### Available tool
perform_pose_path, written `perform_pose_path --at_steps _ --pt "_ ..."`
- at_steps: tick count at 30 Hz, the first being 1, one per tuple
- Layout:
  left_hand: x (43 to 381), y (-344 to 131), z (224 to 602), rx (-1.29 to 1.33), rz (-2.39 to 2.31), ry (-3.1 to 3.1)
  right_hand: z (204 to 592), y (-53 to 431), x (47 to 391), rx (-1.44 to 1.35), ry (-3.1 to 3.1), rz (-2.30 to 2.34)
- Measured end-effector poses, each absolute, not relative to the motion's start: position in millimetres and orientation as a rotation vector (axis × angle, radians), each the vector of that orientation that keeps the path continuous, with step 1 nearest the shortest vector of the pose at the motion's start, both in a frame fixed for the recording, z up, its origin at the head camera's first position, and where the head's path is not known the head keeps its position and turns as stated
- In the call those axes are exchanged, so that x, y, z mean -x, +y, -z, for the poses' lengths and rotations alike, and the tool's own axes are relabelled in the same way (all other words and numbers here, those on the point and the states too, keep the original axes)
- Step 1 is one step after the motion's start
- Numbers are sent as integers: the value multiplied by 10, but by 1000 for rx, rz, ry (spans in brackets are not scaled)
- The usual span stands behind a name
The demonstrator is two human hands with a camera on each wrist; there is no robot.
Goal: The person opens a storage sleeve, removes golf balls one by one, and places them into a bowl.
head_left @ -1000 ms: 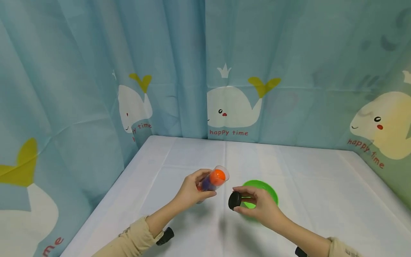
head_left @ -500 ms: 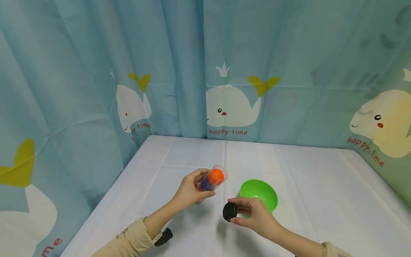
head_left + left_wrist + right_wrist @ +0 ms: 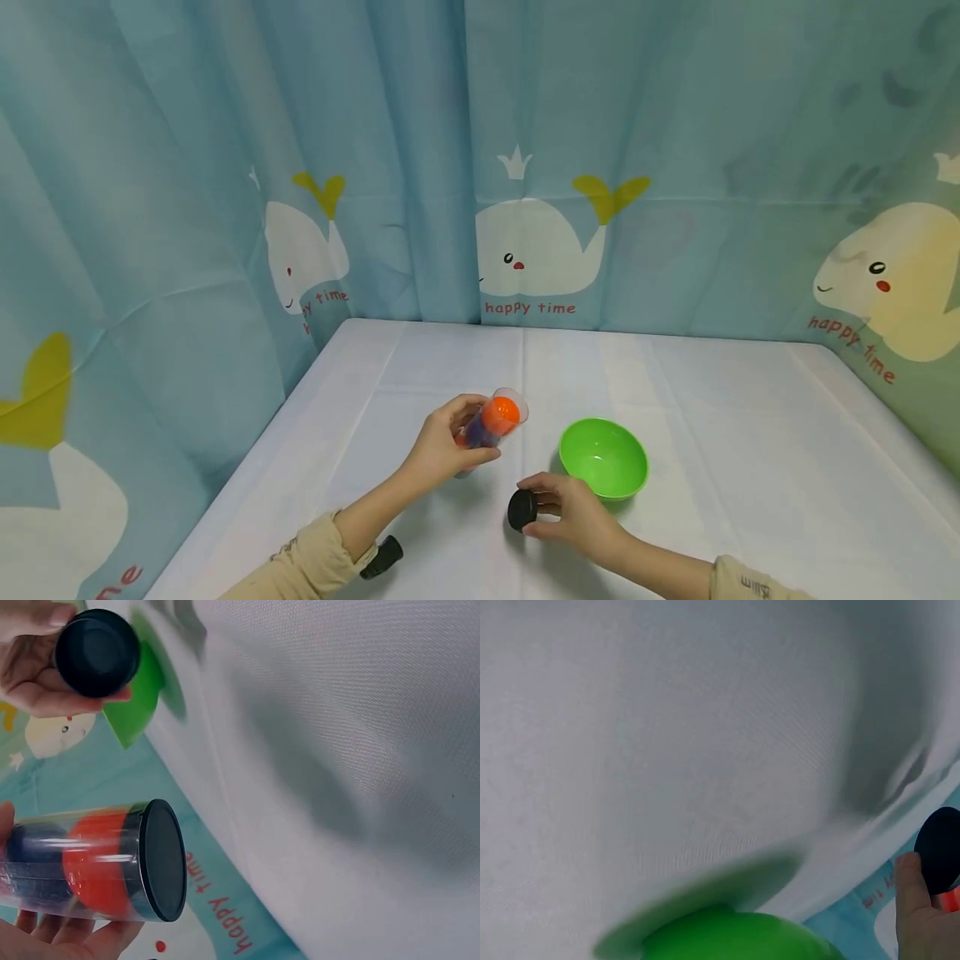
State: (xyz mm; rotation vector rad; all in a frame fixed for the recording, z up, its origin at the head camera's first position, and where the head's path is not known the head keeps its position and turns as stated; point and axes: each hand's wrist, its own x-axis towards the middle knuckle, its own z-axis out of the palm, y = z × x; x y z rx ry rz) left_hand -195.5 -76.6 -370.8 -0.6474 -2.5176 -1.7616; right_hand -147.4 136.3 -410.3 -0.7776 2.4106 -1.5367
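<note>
My left hand (image 3: 442, 442) grips a clear plastic tube (image 3: 49, 862), raised above the table and tilted. An orange ball (image 3: 500, 415) sits near its upper end in the head view, with a dark purple ball (image 3: 37, 859) beside it. That upper end shows a clear rim without a lid, while a black cap (image 3: 163, 861) covers the other end in the left wrist view. Lower and to the right, my right hand (image 3: 577, 512) pinches a round black lid (image 3: 522, 510) by its edge, apart from the tube. In the left wrist view the lid's hollow side (image 3: 97, 652) faces the camera.
A green bowl (image 3: 603, 458) stands on the table just beyond my right hand; part of it shows in the right wrist view. White cloth (image 3: 720, 417) covers the table. Blue curtains (image 3: 675, 125) with whale prints hang behind and at both sides.
My right hand has moved down and left with the black lid, out from in front of the green bowl, which now shows in full. My left hand and the tube have barely moved.
</note>
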Motion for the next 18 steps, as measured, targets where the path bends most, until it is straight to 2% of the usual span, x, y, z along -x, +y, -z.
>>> perform_pose_path --at_steps 18 --pt "1954 -793 3738 654 1790 -2512 4199 1250 1554 763 2485 1391"
